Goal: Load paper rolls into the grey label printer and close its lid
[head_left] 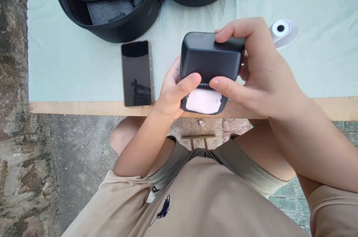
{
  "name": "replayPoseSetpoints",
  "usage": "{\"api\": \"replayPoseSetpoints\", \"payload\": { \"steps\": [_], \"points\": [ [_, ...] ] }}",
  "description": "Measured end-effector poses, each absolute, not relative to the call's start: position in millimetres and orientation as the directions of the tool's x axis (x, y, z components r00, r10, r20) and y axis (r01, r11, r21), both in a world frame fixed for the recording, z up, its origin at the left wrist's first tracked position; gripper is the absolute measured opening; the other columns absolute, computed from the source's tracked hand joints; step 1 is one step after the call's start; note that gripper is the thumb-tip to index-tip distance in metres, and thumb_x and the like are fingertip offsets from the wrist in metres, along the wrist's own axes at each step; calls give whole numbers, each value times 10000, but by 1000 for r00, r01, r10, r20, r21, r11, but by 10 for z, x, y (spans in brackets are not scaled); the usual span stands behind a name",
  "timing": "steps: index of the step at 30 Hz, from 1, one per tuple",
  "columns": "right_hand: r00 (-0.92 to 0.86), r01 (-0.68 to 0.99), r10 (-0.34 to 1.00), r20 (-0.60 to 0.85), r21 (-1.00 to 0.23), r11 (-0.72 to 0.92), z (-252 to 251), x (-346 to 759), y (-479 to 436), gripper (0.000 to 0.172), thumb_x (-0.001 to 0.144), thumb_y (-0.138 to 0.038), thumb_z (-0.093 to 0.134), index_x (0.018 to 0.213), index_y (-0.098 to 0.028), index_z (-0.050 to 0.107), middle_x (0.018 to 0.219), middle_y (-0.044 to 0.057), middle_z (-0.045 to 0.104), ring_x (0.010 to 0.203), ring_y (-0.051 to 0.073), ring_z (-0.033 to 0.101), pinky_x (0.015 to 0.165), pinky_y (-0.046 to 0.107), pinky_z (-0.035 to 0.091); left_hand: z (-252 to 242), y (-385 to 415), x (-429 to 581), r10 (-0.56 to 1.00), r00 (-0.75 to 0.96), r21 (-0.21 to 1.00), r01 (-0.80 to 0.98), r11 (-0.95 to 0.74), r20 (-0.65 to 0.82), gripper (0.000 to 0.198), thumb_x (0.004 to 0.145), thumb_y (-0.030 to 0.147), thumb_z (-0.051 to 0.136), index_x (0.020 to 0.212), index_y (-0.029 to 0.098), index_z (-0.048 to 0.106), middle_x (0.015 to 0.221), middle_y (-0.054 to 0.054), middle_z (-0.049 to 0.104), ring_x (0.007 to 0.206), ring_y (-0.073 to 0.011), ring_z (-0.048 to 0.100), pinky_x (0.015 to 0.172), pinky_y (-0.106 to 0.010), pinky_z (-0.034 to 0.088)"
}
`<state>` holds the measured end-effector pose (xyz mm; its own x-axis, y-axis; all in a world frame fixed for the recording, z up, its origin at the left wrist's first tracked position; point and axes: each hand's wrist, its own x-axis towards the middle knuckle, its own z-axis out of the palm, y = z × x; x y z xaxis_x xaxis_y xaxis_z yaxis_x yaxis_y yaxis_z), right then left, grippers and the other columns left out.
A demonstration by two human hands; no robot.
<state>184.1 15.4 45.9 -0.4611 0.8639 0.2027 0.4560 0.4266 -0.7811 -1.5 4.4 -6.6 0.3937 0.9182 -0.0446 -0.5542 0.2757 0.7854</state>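
Observation:
A dark label printer (212,61) with partly covered lettering on its front is held up over the table's near edge. White label paper (204,101) shows at its lower end, its edge looking ragged. My left hand (176,91) grips the printer's left side, thumb on the front face. On the other side my right hand (258,69) clasps it, thumb by the lettering and fingers over the top right corner. Both hands are closed around it. Just beyond my right hand stands a white paper roll (280,29) with a dark core, its loose end curling out.
A phone (137,73) with a dark screen lies left of my hands. Behind it an unzipped black case (145,22) with grey foam and a strap lies spread apart. A pale cloth (321,62) covers the table, whose bare wooden edge (84,108) faces me.

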Motion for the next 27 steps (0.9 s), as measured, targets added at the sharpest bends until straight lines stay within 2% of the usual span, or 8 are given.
{"api": "replayPoseSetpoints", "payload": {
  "steps": [5, 8, 10, 13, 15, 19, 23, 27],
  "points": [
    [-488, 427, 853, 186, -802, 419, 456, 1840, 158, 421, 883, -423, 646, 1232, -292, 451, 1317, 63, 523, 1132, 218, 585, 840, 383, 615, -13, 24, -19, 921, 382, 797, -532, 285, -74, 355, 841, 369, 708, 1129, 208, 580, 1110, -63, 719, 1164, -286, 695, 918, -404, 616],
    [-481, 431, 860, 168, -809, 399, 468, 1839, 161, 417, 887, -433, 638, 1231, -290, 452, 1332, 59, 523, 1210, 238, 579, 969, 446, 596, 9, 18, -16, 917, 389, 795, -525, 304, -94, 351, 838, 369, 713, 1135, 224, 594, 1103, -53, 726, 1191, -274, 683, 946, -388, 604],
    [-484, 432, 861, 154, -814, 389, 479, 1837, 160, 377, 924, -434, 587, 1242, -285, 450, 1338, 53, 528, 1261, 240, 564, 1056, 480, 558, 22, 17, 6, 921, 374, 792, -528, 307, -108, 369, 845, 466, 691, 1118, 229, 616, 1107, -55, 725, 1264, -285, 640, 991, -387, 584],
    [-463, 458, 856, 232, -764, 455, 492, 1848, 156, 259, 998, -411, 461, 1225, -291, 490, 1327, 31, 554, 1348, 228, 506, 1119, 479, 510, 28, 19, 59, 944, 291, 777, -554, 299, -156, 433, 929, 591, 493, 1063, 214, 657, 1128, -54, 711, 1397, -287, 532, 1065, -393, 543],
    [-439, 478, 842, 313, -712, 514, 499, 1862, 154, 233, 1020, -401, 415, 1197, -305, 532, 1330, 16, 575, 1398, 224, 473, 1153, 471, 469, 17, 23, 88, 950, 224, 771, -559, 307, -216, 464, 985, 555, 378, 1043, 199, 670, 1152, -47, 699, 1460, -270, 458, 1114, -387, 509],
    [-484, 452, 803, 347, -687, 569, 509, 1883, 164, 258, 1010, -382, 446, 1237, -296, 534, 1312, 8, 618, 1383, 216, 511, 1167, 463, 442, -23, 36, 97, 951, 174, 787, -533, 310, -257, 480, 1008, 538, 336, 1082, 196, 665, 1213, -42, 683, 1508, -255, 388, 1164, -389, 469],
    [-521, 440, 777, 352, -670, 598, 515, 1902, 180, 289, 961, -306, 532, 1247, -264, 526, 1338, 53, 616, 1382, 214, 521, 1132, 446, 474, -72, 49, 77, 954, 170, 818, -492, 298, -245, 509, 993, 589, 337, 1104, 210, 658, 1203, -48, 696, 1487, -265, 419, 1145, -422, 486],
    [-587, 453, 738, 333, -620, 641, 526, 1954, 197, 440, 918, -354, 609, 1326, -257, 478, 1408, 75, 572, 1419, 214, 482, 1157, 443, 473, -105, 57, 79, 964, 107, 855, -444, 266, -245, 530, 957, 653, 372, 1074, 216, 647, 1141, -61, 721, 1446, -280, 470, 1095, -427, 517]
  ]
}}
